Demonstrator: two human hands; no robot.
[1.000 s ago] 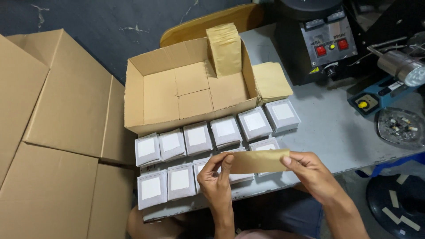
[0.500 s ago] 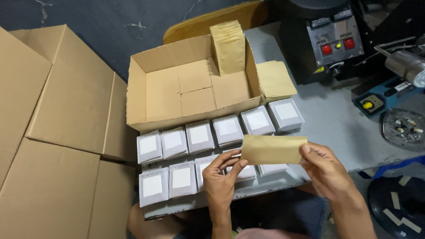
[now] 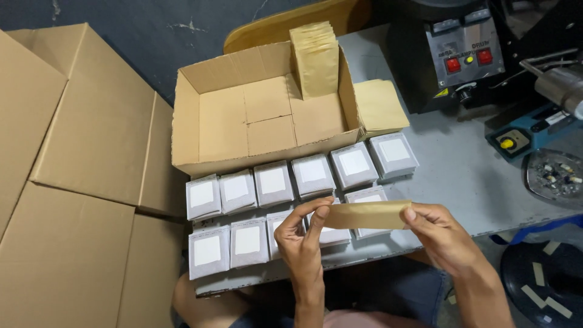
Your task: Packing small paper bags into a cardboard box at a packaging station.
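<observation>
— Two hands on one thing: the left hand (image 3: 302, 240) and the right hand (image 3: 445, 234) each pinch an end of the kraft paper pouch (image 3: 367, 214).

— Which way does it lie?

— Its long axis runs left to right across the view, nearly level, held in the air just above the front row of small grey boxes (image 3: 248, 242) on the worktop (image 3: 461, 176). The left grip is clenched on the left end, thumb and forefinger meeting at the corner; the right grip grasps the right end, thumb on top.

— Is either hand nearer?

— Neither; the pouch spans the gap between them. Both grips are closed on it.

— And what lies beyond?

— Past the two rows of grey boxes sits the open cardboard box (image 3: 267, 118), straight ahead of the pouch. A stack of like pouches (image 3: 316, 58) stands upright against its far right corner. The dark machine with red buttons (image 3: 464, 58) is well apart, off to the right.
</observation>
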